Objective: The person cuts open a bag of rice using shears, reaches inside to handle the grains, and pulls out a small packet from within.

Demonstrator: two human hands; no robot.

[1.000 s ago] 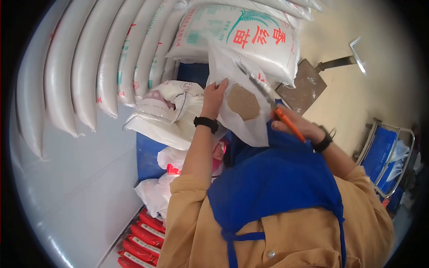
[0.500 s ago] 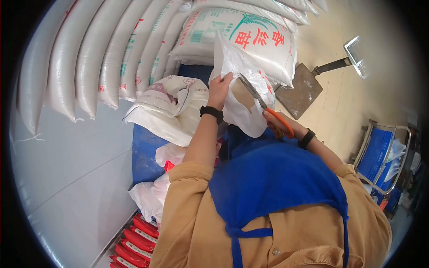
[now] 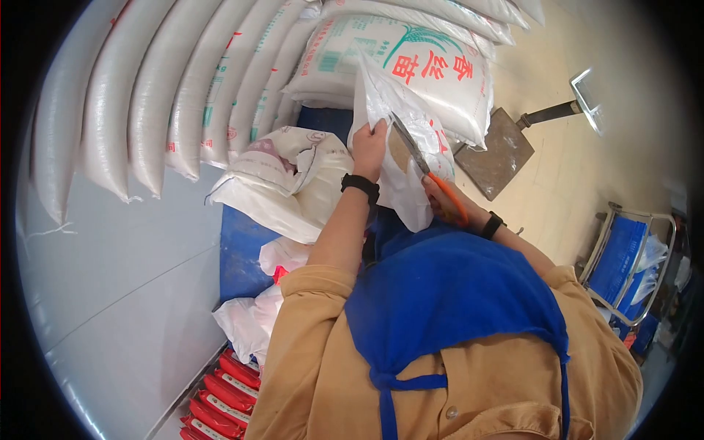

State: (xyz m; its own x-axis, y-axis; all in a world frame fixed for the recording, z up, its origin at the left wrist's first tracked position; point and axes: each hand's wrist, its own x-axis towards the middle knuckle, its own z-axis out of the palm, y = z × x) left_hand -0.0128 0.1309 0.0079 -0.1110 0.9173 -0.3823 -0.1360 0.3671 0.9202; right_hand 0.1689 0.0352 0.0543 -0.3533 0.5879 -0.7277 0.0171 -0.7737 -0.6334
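Note:
My left hand [image 3: 369,150] pinches the upper left edge of a white woven sack [image 3: 411,194], holding it up in front of me. The sack's mouth gapes, and a tan patch shows inside it. In my right hand [image 3: 440,198] is a pair of scissors [image 3: 446,192] with orange handles, its fingers wrapped round the grips. The dark blades point up and left across the sack's opening, with the tips near my left fingers. Behind the sack lies a full rice bag [image 3: 396,66] with red and green print.
Several plump white bags [image 3: 110,110] lean in a row at the left. A crumpled cream sack [image 3: 293,183] rests beside my left forearm. Platform scales [image 3: 495,154] stand on the floor at right, near a metal-framed cart [image 3: 623,257]. Red packets [image 3: 220,396] lie at lower left.
The scissor handles have come closer together, and my right hand has shifted slightly left. The sack's opening looks narrower. My left hand keeps its hold on the edge.

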